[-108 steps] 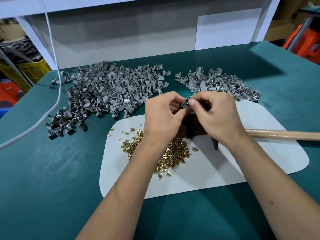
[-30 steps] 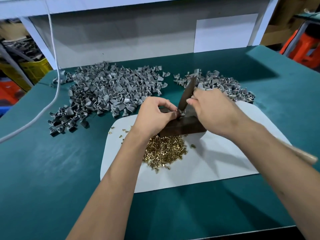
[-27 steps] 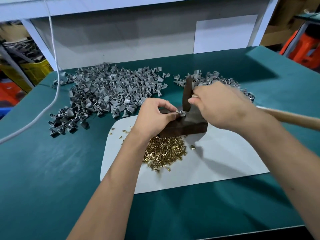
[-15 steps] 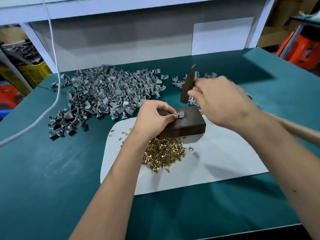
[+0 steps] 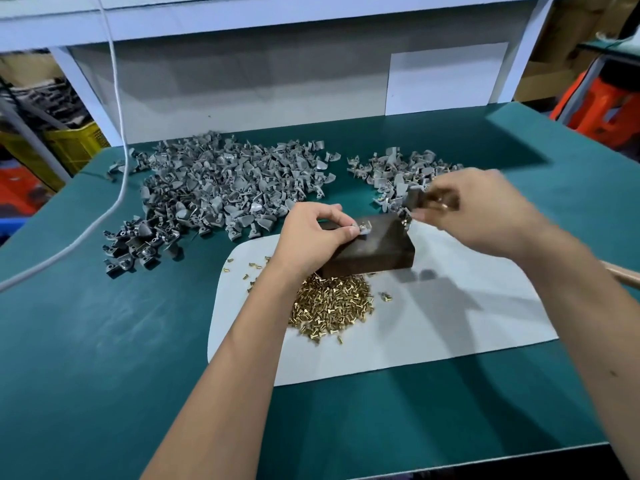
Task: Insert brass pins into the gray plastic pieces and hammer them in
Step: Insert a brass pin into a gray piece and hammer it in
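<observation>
My left hand [image 5: 311, 233] pinches a gray plastic piece [image 5: 364, 229] with brass pins in it, held down on top of a dark block [image 5: 374, 249]. My right hand [image 5: 474, 209] grips a hammer close to its dark head [image 5: 414, 199], which is blurred and raised just above the block's right end. The wooden handle [image 5: 623, 275] shows past my right forearm. A heap of loose brass pins [image 5: 332, 306] lies in front of the block on a white mat [image 5: 450, 323].
A large pile of gray pieces [image 5: 225, 188] lies at the back left of the green table, a smaller pile with pins [image 5: 391, 171] behind the block. A white cable [image 5: 114, 168] hangs along the left. A white backboard closes the far side.
The hammer has swung up and down over the block. My right hand now sits farther right with the head raised. My left hand keeps the piece on the block.
</observation>
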